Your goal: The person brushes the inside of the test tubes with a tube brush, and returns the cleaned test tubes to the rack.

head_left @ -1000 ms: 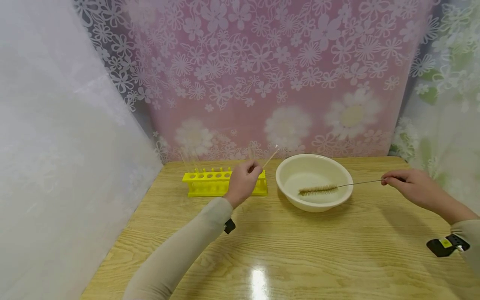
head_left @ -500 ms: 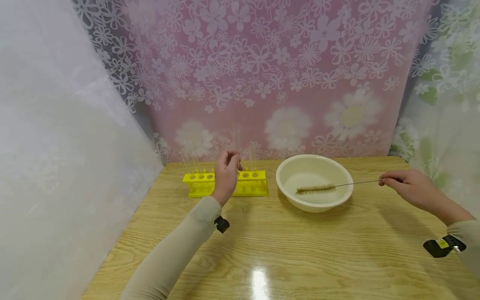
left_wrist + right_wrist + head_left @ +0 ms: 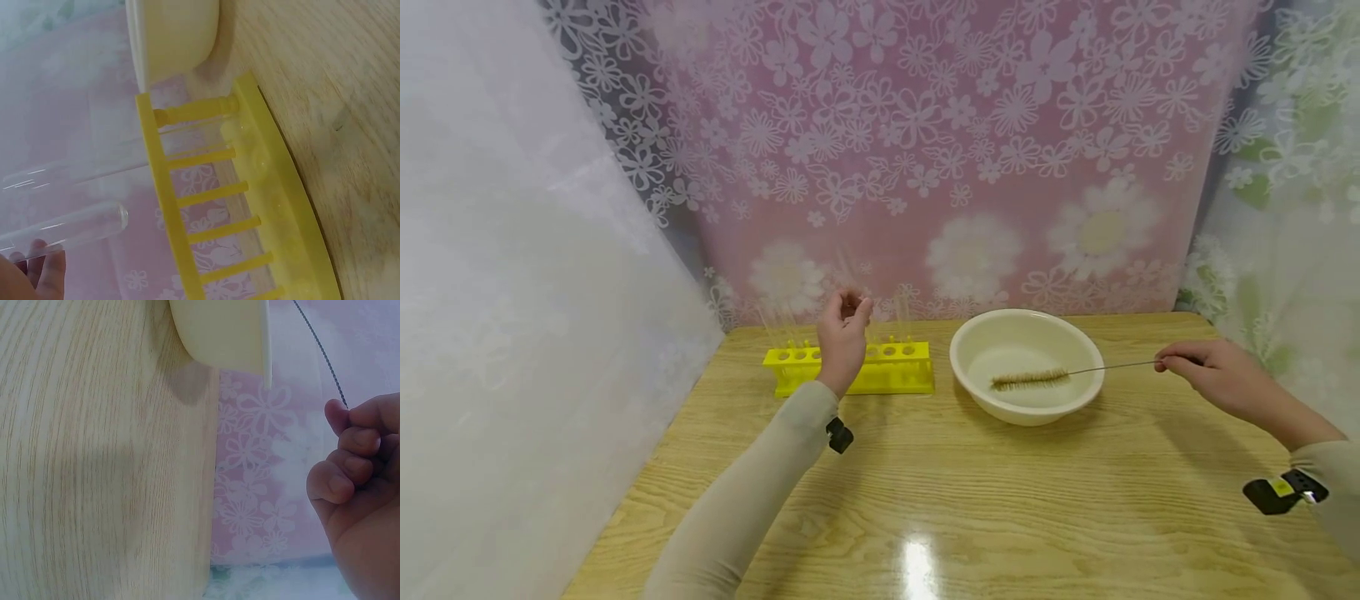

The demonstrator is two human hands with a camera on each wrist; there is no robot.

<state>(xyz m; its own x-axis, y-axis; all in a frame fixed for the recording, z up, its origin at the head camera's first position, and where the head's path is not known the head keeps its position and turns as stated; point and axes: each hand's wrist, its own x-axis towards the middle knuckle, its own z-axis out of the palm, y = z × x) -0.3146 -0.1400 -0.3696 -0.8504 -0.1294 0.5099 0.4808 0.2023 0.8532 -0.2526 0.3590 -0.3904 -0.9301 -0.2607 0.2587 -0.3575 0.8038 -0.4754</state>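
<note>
On the table, the rack stands left of the basin. The brush crosses the basin's right rim, its far end apparently inside.

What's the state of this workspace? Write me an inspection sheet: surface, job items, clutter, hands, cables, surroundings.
Surface: wood-grain table with a bright reflection.
Job items: yellow rack with test tubes standing in it; cream basin beside it.
Clutter: nothing seen.
Left hand: holds another test tube, rounded end clear of the rack.
Right hand: grips a brush by its wire; bristles over the basin, contact unclear.
Cables: nothing seen.
Surroundings: pink floral curtain behind, pale sheet at left.
</note>
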